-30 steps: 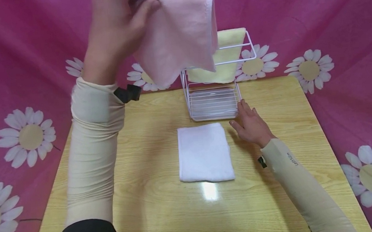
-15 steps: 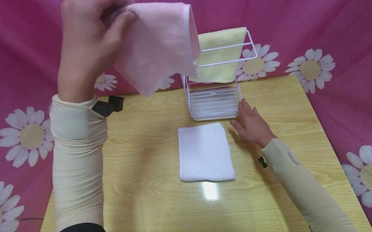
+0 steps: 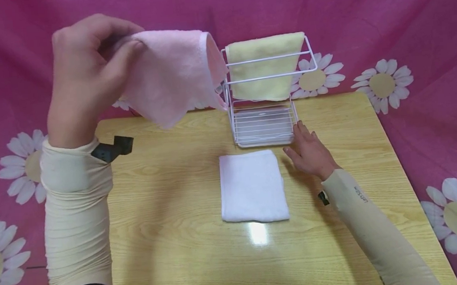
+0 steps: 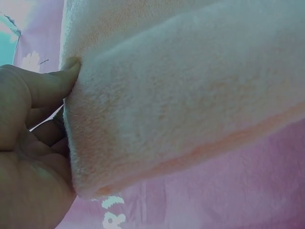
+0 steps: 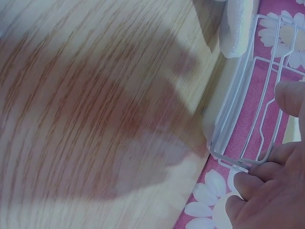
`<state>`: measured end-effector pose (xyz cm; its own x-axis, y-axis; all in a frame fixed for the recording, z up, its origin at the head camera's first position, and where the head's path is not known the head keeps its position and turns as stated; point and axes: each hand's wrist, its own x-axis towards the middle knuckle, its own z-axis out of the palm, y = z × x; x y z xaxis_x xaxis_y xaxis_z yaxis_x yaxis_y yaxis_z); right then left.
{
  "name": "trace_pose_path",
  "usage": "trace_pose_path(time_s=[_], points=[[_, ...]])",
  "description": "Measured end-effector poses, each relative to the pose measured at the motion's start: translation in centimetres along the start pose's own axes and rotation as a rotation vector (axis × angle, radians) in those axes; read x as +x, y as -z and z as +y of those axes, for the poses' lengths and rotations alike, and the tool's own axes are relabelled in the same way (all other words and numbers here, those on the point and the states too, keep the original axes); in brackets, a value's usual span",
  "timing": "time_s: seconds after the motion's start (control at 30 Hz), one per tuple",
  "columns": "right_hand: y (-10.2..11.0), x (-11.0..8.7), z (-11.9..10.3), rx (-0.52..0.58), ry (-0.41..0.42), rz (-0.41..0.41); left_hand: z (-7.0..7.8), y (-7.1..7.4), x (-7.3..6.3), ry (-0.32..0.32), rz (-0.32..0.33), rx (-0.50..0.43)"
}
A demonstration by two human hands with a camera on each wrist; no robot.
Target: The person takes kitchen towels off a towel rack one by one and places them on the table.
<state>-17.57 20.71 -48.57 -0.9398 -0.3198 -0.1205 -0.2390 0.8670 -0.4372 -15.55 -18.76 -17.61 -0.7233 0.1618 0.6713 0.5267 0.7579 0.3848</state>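
My left hand [image 3: 90, 77] pinches a folded pink towel [image 3: 170, 71] by its upper left corner, left of the rack. The towel hangs in the air with its lower corner pointing down; in the left wrist view the thumb [image 4: 66, 78] presses on its fluffy face [image 4: 181, 86]. A white wire rack [image 3: 271, 76] stands at the back of the table, with a yellow towel [image 3: 264, 83] draped over its upper rails. My right hand [image 3: 312, 154] touches the rack's lower right side with extended fingers; the right wrist view shows them against its wire frame [image 5: 267, 114].
A folded white towel [image 3: 253, 187] lies flat on the wooden table [image 3: 189, 253] in front of the rack. Under the rack's lower wires sits a clear tray [image 3: 266, 139]. A pink curtain [image 3: 363, 6] with daisies hangs behind and around the table.
My left hand has moved left and down with the pink towel, away from the rack, so more of the yellow towel shows. The right hand stays at the rack's side.
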Motion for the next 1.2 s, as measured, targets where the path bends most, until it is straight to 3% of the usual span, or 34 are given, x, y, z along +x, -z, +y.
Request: trace_pose_path(time_s=[0.2, 0.4, 0.83, 1.2], points=[[0.1, 0.0, 0.0, -0.005, -0.007, -0.013, -0.7, 0.9, -1.9, -0.018, -0.035, -0.017], [0.1, 0.0, -0.2, -0.004, 0.001, -0.009, -1.6, 0.9, -3.9, -0.042, -0.064, -0.044], [0.1, -0.2, -0.2, 0.018, -0.006, -0.013, -4.0, -0.7, -6.2, -0.085, -0.215, -0.075], [-0.1, 0.1, -0.1, 0.022, 0.001, 0.012, -6.2, -2.5, -7.7, -0.034, -0.315, -0.063]])
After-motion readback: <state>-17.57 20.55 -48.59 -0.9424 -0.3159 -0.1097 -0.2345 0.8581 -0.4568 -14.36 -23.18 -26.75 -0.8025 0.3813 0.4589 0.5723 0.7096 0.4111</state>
